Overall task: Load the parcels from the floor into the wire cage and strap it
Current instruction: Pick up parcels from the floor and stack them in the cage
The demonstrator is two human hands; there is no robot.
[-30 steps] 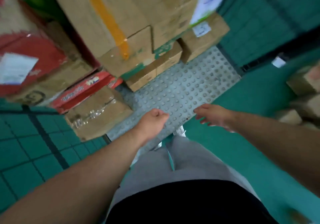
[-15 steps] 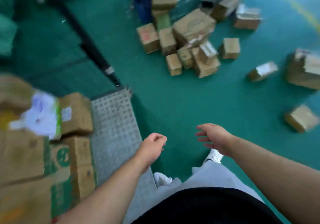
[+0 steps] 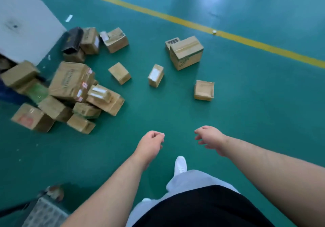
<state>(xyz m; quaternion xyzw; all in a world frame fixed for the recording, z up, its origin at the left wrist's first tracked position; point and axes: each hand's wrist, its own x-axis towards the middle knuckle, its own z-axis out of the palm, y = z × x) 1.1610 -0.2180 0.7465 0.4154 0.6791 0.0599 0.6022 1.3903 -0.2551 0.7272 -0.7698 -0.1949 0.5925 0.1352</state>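
Cardboard parcels lie scattered on the green floor ahead of me. A heap of several boxes (image 3: 72,84) sits at the left. Single parcels lie apart: a small box (image 3: 120,72), a labelled one (image 3: 156,75), a flat square one (image 3: 203,90) and a large taped box (image 3: 186,51). My left hand (image 3: 151,143) hangs in front of me with fingers loosely curled, holding nothing. My right hand (image 3: 210,138) is beside it, fingers relaxed and empty. Only the cage's studded metal floor corner (image 3: 44,212) shows at the bottom left.
A white pillar or wall block (image 3: 26,21) stands at the far left behind the heap. A yellow line (image 3: 193,24) crosses the floor beyond the parcels. My white shoe (image 3: 180,165) and grey trousers are below the hands.
The view has swung from the loaded cage to the open floor with scattered parcels. Both hands stay empty in front of me; the cage has dropped to the bottom left corner.
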